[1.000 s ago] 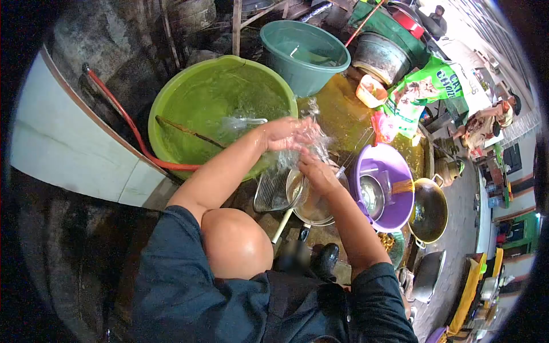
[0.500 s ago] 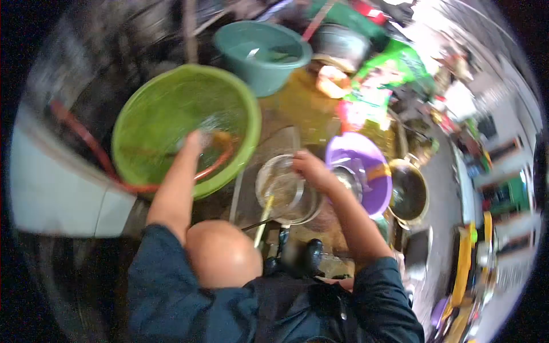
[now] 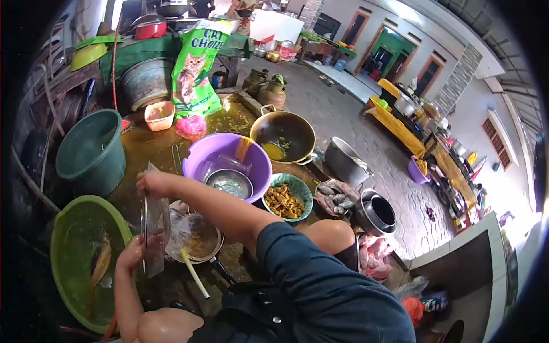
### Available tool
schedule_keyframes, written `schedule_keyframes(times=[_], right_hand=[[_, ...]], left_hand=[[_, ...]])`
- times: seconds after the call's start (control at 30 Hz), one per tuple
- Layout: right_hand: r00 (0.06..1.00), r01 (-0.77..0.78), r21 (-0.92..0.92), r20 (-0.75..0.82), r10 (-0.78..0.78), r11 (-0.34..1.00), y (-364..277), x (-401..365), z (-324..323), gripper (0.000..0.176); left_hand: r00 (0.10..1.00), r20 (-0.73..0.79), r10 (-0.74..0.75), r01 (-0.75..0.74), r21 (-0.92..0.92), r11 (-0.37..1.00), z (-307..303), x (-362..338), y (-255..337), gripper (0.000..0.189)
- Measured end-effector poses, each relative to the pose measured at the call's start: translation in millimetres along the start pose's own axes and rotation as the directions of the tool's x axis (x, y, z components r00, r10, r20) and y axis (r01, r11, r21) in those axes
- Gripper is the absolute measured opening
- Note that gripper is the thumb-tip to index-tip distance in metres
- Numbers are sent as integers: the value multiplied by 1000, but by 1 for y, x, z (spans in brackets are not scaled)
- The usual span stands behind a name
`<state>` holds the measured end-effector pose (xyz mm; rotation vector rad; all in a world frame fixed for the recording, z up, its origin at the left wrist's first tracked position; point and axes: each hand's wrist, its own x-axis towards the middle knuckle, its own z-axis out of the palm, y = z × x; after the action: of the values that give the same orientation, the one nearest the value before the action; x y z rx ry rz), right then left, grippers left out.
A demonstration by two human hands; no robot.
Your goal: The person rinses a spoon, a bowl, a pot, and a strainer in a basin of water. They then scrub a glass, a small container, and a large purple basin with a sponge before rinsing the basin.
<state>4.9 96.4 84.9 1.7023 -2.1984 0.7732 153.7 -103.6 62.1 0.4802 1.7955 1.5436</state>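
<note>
Metal mesh tray (image 3: 155,228), on edge; right hand (image 3: 153,183) pinches far end, left hand (image 3: 131,255) near end. Slackened grip could drop it against green basin (image 3: 64,233).

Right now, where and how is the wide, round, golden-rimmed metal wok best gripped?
Probably grip the wok by its far handle and near handle, coming from opposite sides: these loops jut from its opposite edges, and the yellow contents suggest keeping it level.
</note>
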Motion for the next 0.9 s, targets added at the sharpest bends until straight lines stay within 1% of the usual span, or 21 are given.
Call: schedule_keyframes(times=[0.03,0.1,0.13,0.2,0.23,0.27,0.3,0.33,0.37,0.4,0.43,0.47,0.5,0.53,0.57,0.6,0.63,0.7,0.77,0.87,0.9], right_hand=[[999,50,-102,-15,-52,994,11,-1,-7,12],[992,-115,-8,-44,114,993,0,-7,-39,13],[979,-203,-62,-16,203,977,-7,-8,-53,14],[950,-305,-162,19,312,938,-16,-12,-69,16],[943,-318,-214,33,332,924,-14,-15,-76,17],[928,-362,-206,16,373,909,-15,-17,-79,17],[917,-385,-253,7,399,888,-29,-16,-92,16],[941,-336,-335,-70,332,880,-19,-21,-87,16],[833,-551,-170,-44,552,817,-6,-23,-83,20],[881,-473,-281,-162,444,835,-22,-26,-95,25],[907,-403,-285,-251,338,870,-42,-26,-111,39],[891,-430,-215,-259,373,877,-57,-27,-121,49],[869,-459,-19,-215,445,888,-66,-32,-129,57],[879,-471,-188,-175,443,862,-98,-33,-148,57],[891,-453,-252,-128,435,855,-115,-42,-158,59],[899,-435,-269,-85,429,859,-126,-50,-164,58],[859,-501,-276,-40,511,821,-137,-62,-168,54],[791,-573,-296,43,610,764,-149,-85,-169,51],[732,-630,-276,102,674,726,-150,-117,-163,57],[695,-645,-264,188,694,717,-128,-161,-147,56],[689,-594,-312,277,669,741,-122,-171,-145,56]], left_hand=[[1000,6,-3,3,11,1000,6,3,5,65],[966,-107,234,-253,-223,941,11,10,20,61],[976,-144,163,-203,-335,920,18,11,40,61],[954,-129,270,-299,-396,868,38,14,67,57],[964,-106,244,-263,-266,927,32,21,58,52],[948,-163,273,-254,131,958,44,24,72,43],[894,-169,416,-369,249,895,41,38,60,35],[886,-211,413,-365,235,901,40,48,52,32],[872,-255,417,-367,221,903,40,51,51,30],[849,-312,426,-417,100,903,40,47,60,29],[820,-371,436,-476,-18,879,37,41,70,28],[804,-430,410,-502,-123,856,25,32,76,26],[788,-485,380,-532,-224,817,12,21,81,24],[734,-555,391,-607,-280,743,-3,6,85,24],[674,-624,395,-681,-319,659,-18,-12,89,25],[622,-676,394,-722,-302,622,-33,-35,94,26],[566,-725,393,-761,-278,586,-47,-60,98,26],[441,-820,364,-776,-146,613,-74,-111,100,28],[337,-847,412,-793,-20,609,-94,-157,99,27],[194,-912,362,-729,113,676,-116,-196,90,27],[210,-909,359,-726,101,680,-119,-199,85,27]])
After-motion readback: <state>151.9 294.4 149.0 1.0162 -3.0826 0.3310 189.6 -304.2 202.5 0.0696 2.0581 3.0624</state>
